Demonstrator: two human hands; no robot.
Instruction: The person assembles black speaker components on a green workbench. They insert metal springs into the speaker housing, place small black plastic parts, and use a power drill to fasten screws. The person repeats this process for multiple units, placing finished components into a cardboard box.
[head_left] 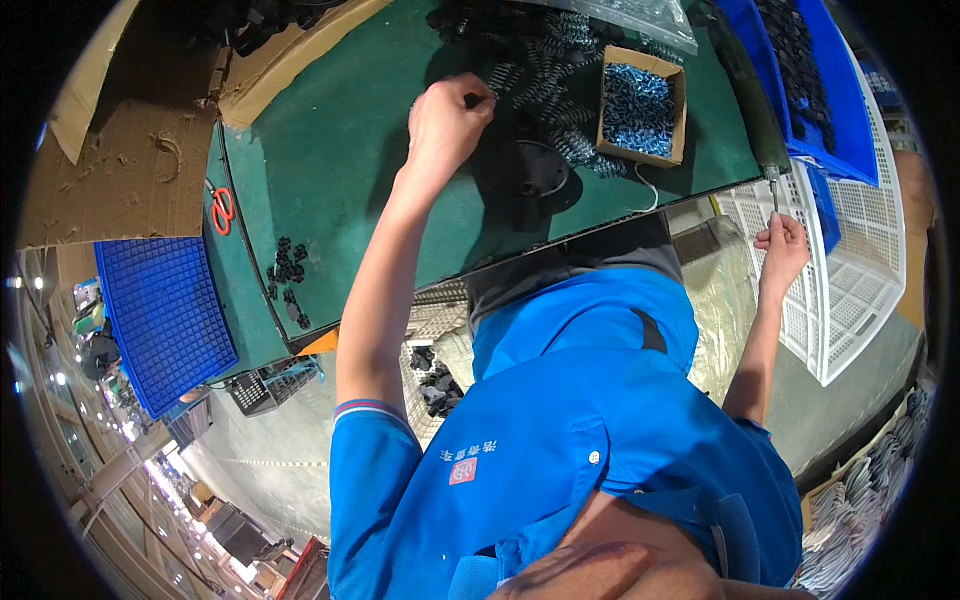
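Vertically, screwdriver (772, 190) tip toward right hand (782, 247)

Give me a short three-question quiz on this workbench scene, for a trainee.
1. True or false: the red-handled scissors lie on the green table mat.
2. What does the right hand touch? A) the tip of the dark hanging power screwdriver; B) the scissors; C) a blue ridged tray.
3. Fill in: the left hand reaches the pile of coiled metal ____ beside the small cardboard box.
Key: 1 true; 2 A; 3 springs.
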